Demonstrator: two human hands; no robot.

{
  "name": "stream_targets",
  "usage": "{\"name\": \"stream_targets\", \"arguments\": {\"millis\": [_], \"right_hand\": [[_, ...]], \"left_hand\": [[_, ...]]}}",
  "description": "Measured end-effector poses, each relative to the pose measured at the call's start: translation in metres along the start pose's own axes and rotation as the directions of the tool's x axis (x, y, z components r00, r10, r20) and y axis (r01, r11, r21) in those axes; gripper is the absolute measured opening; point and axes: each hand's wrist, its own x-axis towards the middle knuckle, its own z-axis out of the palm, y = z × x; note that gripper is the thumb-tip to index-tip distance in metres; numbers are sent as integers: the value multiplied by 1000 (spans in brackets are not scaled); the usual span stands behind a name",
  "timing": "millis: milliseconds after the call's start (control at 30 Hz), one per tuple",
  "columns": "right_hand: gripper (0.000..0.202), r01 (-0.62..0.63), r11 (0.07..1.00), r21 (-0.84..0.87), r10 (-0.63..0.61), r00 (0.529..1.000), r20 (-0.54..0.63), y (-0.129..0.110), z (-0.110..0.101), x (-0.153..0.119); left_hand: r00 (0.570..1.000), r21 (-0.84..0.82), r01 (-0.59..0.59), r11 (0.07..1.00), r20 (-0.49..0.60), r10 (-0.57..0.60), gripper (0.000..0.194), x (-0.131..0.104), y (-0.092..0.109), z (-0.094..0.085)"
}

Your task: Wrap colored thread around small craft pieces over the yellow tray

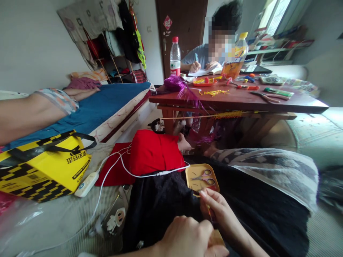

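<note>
My left hand [184, 237] is at the bottom centre with its fingers curled, close to a tan object [216, 238] that is partly hidden by it. My right hand [215, 207] is just beyond, its thumb and forefinger pinched together beside the near edge of a yellow tray [189, 175]. A thin, small strand with yellow and red on it shows beneath those fingers; what it is cannot be made out. Scissors [205, 177] and a few small dark pieces lie in the tray, which rests on black cloth [158, 203] over the lap.
A wooden table [302, 103] ahead carries bottles, pliers [265, 96], yellow sticks [215, 92] and purple strands [177, 84]. Behind it, a person [195, 53] writes. A yellow bag [53, 164], a white cable [100, 192] and red cloth [155, 151] lie left; another person's legs rest on the bed [107, 103].
</note>
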Motion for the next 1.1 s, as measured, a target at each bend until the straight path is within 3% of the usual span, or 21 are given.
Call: {"name": "stream_targets", "arguments": {"millis": [67,133,200,233,267,300,367,400,433,467,500,600,633,700,800,900,1100], "right_hand": [[43,56,998,21,-55,998,-36,-6,0,-3],[39,185,980,-67,-191,978,-87,-11,1,-8],[34,341,885,-317,-388,916,-99,-13,1,-14],[31,407,783,-470,-492,868,-67,-13,1,-17],[28,461,650,-604,-579,815,-1,-12,1,-19],[26,507,510,-695,-637,766,91,-13,0,-21],[22,589,249,-769,-683,670,292,-16,0,-24],[21,620,156,-769,-664,643,383,-19,0,-24],[20,631,116,-767,-628,645,436,-23,1,-24],[20,618,138,-774,-584,681,441,-27,2,-24],[22,585,221,-781,-532,743,406,-31,3,-24],[34,341,690,-638,-279,939,201,-35,6,-20],[38,242,822,-516,-188,970,155,-33,7,-19],[44,112,955,-274,-79,989,128,-25,8,-15],[46,67,991,-119,-55,993,101,-11,6,-11],[45,51,995,-84,-44,995,89,-4,5,-8],[45,28,999,-38,-25,996,91,-1,6,-7]], "left_hand": [[999,-404,-1,915,-31,-13,38,3,-1,-4],[997,-789,41,613,-10,-79,40,8,-3,-4],[988,-951,79,298,35,-152,42,14,-8,-2],[982,-973,75,220,34,-185,42,17,-11,-1],[979,-976,66,208,23,-205,42,20,-14,-1],[978,-965,64,254,11,-207,42,22,-17,-1],[988,-876,78,476,5,-154,40,23,-21,-5],[994,-777,68,626,0,-107,38,22,-22,-8],[998,-639,36,768,-10,-55,36,20,-21,-11],[1000,-476,-7,880,-26,-6,33,18,-20,-14],[999,-311,-48,949,-35,40,30,15,-18,-16],[991,23,-120,993,67,118,25,7,-9,-19],[987,78,-117,990,121,107,25,5,-7,-18],[981,149,-79,986,186,50,36,3,-3,-16],[983,236,13,972,174,-55,49,2,1,-9],[981,303,55,951,161,-108,48,2,4,-4],[991,390,31,921,112,-80,44,0,8,-2]]}}
